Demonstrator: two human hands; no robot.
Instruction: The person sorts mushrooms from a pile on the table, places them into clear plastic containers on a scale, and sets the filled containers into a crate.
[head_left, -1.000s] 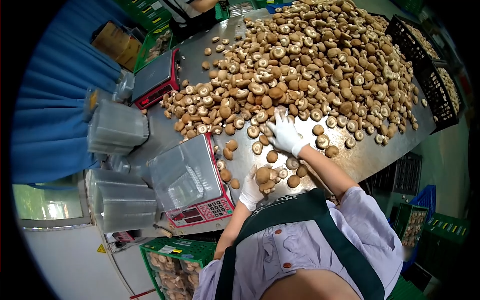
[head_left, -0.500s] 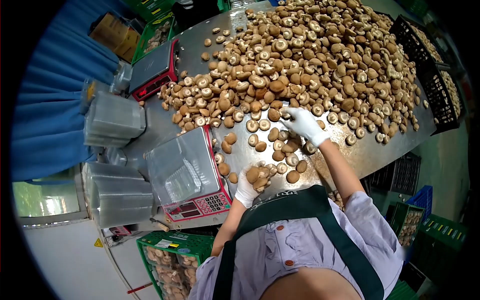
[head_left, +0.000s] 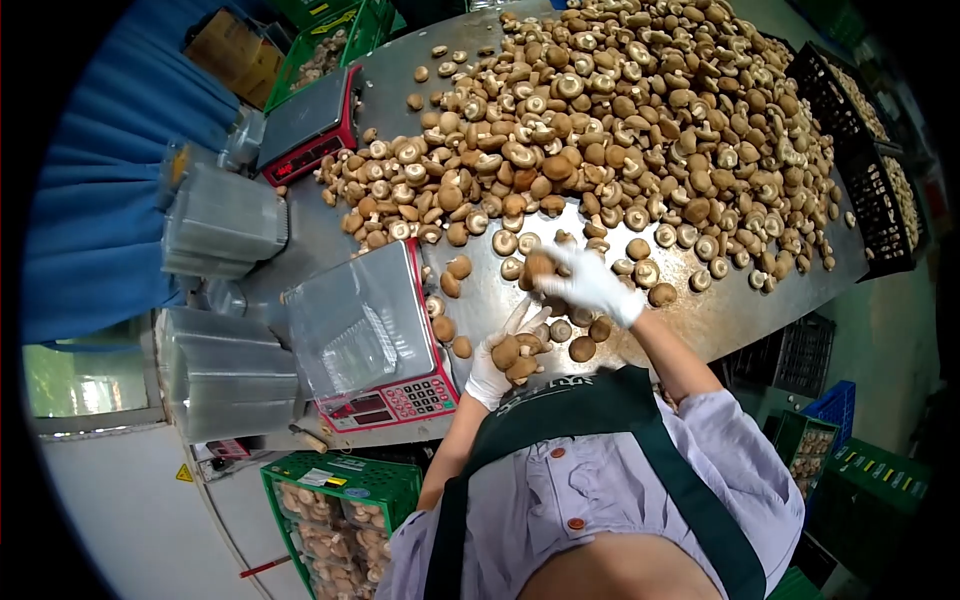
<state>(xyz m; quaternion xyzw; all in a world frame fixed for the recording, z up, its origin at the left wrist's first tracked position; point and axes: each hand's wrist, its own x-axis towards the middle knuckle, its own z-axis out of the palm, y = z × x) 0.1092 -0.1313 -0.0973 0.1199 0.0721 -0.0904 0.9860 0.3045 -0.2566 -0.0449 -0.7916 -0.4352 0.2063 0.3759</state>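
White gloves cover both my hands. Several brown shiitake mushrooms [head_left: 516, 357] lie gathered in my left hand [head_left: 487, 378], close to the table's near edge. My right hand [head_left: 592, 286], slightly blurred, grips a brown-capped mushroom [head_left: 539, 268] just above and to the right of the left hand. Loose mushrooms, such as one near the edge [head_left: 582, 348], lie below the right hand on the metal table [head_left: 690, 325]. Beyond both hands spreads a large heap of mushrooms [head_left: 640, 130], some cap up and some showing pale gills.
To the left, a red-framed scale [head_left: 408, 340] carries a clear plastic tray [head_left: 360, 350]. A second scale [head_left: 310, 125] stands farther back. Stacked clear trays [head_left: 230, 375] line the left edge. Black crates [head_left: 875, 200] of mushrooms stand right; a green crate [head_left: 345, 480] sits below the table.
My right hand has moved left and nearer to my left hand, now with a mushroom in its grip. The left hand keeps its mushrooms, its fingers now more extended towards the right hand.
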